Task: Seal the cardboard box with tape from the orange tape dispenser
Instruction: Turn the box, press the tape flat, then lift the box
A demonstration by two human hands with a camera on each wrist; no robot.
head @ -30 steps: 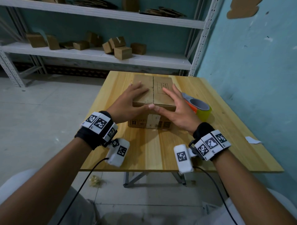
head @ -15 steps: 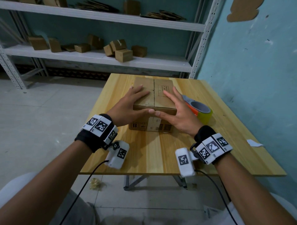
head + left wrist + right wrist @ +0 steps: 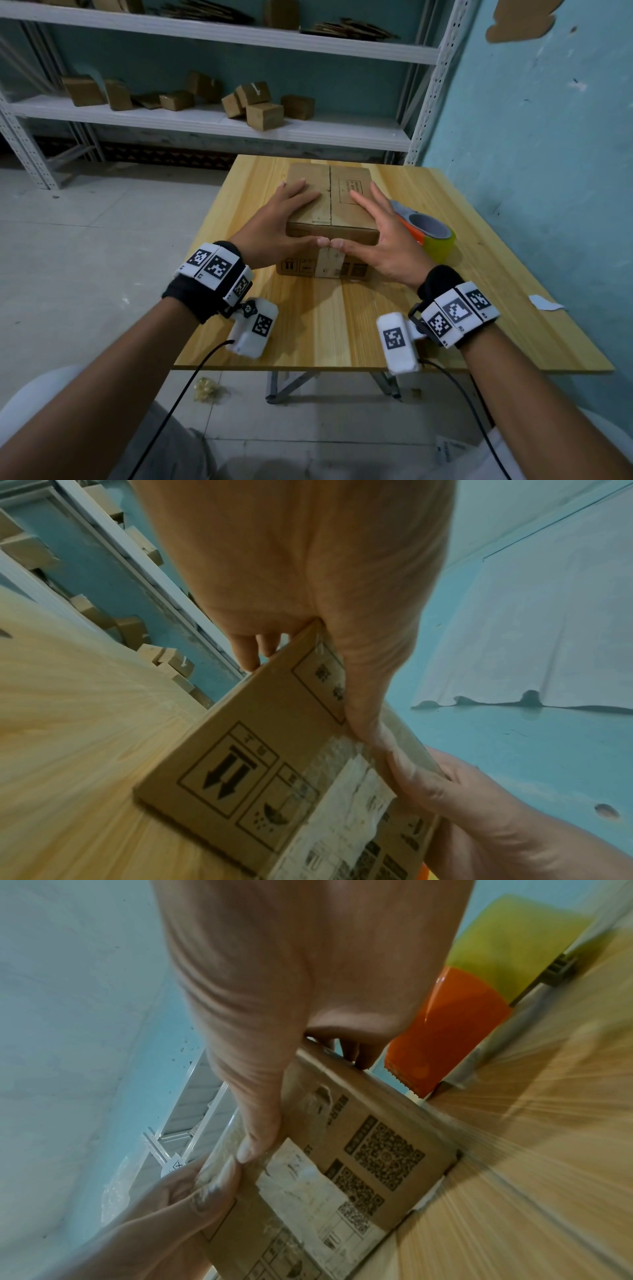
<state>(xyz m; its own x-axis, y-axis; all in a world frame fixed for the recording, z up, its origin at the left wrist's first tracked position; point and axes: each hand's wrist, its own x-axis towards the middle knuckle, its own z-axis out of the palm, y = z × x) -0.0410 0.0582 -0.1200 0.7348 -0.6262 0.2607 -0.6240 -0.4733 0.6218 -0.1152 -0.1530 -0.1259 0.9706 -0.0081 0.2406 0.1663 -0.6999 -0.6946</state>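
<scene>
A brown cardboard box [image 3: 342, 209] stands mid-table with both top flaps down and a dark seam between them. My left hand [image 3: 291, 212] lies flat on the left flap, my right hand [image 3: 373, 226] on the right flap, fingers straight. Both thumbs hang over the front face and meet tip to tip above an old white label. The wrist views show the same: left hand [image 3: 308, 588] on the box [image 3: 260, 750], right hand [image 3: 291, 988] on the box [image 3: 369, 1139]. The orange tape dispenser [image 3: 411, 231] with its yellowish roll [image 3: 440, 245] lies just right of the box, untouched, also in the right wrist view [image 3: 445, 1031].
The wooden table [image 3: 342, 329] stands close to a teal wall on its right. A white paper scrap [image 3: 544, 303] lies near the table's right edge. Behind the table, metal shelves [image 3: 205, 120] carry several small cardboard boxes.
Both hands stay on the box with thumbs touching; the right hand's fingers have slid slightly toward the box's right edge. Box and dispenser have not moved.
</scene>
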